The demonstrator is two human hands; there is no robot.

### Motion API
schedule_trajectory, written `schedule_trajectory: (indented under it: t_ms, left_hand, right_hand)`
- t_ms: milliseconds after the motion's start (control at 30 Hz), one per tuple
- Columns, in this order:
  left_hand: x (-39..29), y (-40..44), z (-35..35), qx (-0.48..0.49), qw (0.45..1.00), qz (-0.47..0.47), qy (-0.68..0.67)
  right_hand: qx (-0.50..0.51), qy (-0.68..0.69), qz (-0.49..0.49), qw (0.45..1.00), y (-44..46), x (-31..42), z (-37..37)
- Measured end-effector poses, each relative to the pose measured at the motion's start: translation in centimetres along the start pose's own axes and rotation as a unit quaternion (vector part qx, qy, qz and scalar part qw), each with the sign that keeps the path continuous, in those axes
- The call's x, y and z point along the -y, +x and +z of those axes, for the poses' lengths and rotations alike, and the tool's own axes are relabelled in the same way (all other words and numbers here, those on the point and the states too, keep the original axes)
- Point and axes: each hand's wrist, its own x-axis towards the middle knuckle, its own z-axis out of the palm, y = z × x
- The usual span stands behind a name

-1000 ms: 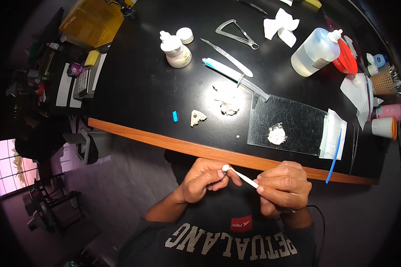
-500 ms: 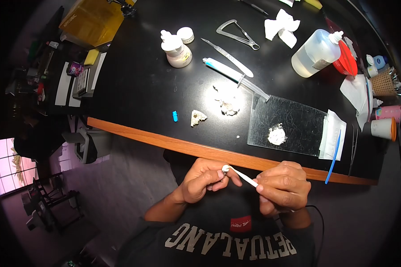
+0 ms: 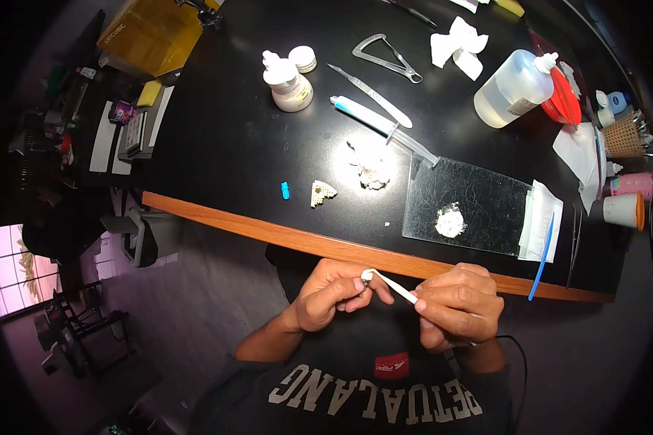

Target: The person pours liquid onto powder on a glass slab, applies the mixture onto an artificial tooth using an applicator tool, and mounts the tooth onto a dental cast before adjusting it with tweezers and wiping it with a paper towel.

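Note:
Between the thumb and fingers of my left hand (image 3: 334, 293) is a small tooth-like piece (image 3: 367, 277), white on top with a dark metallic part below. My right hand (image 3: 461, 308) grips a slim white tool (image 3: 392, 284), its thin bent tip at the white top of the piece. Both hands are just in front of the table's wooden edge (image 3: 283, 233). Beyond them, a glass slab (image 3: 479, 196) bears a white powdery mound (image 3: 450, 220). A blue-handled tool (image 3: 542, 257) lies across folded white paper (image 3: 535, 217) and overhangs the edge.
Farther back lie a syringe (image 3: 374, 119), a scalpel (image 3: 370, 94) and a metal caliper (image 3: 386, 58). White bottles (image 3: 290, 85) stand at the left, a large clear bottle (image 3: 511, 87) at the right. A blue clip (image 3: 285, 190) and a beige piece (image 3: 322, 193) lie near the edge.
My right hand and the white tool have shifted very slightly left. My left hand keeps its hold on the small piece.

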Motion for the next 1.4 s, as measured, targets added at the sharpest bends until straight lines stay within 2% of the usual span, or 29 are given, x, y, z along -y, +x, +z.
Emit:
schedule_trajectory:
  t_ms: [633, 1400]
  left_hand:
    - [0.14, 0.03, -0.13, -0.001, 1.000, 0.002, 0.002]
    - [0.13, -0.03, -0.18, 0.001, 1.000, -0.004, 0.008]
  right_hand:
    - [-0.023, 0.005, 0.006, 1.000, -0.01, 0.05, 0.14]
    - [0.004, 0.009, -0.014, 1.000, 0.17, -0.18, -0.05]
